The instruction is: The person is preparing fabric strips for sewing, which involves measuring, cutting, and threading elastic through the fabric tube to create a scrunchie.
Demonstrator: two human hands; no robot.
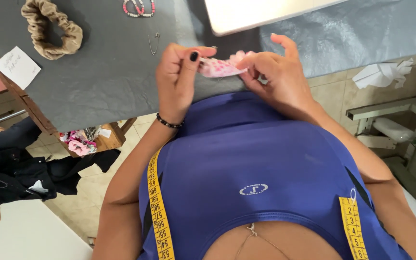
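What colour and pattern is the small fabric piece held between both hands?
Light pink fabric piece with darker pink spots, seen in the head view.

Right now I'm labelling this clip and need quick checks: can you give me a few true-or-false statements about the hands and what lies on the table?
1. Both hands pinch a small pink spotted fabric piece. True: left hand and right hand hold it at opposite ends.
2. The beige scrunchie sits on the left wrist. False: it lies on the grey table; the wrist wears a black bead bracelet.
3. A safety pin lies on the table. True.
4. The yellow measuring tape is coiled on the table. False: it hangs around the person's neck.
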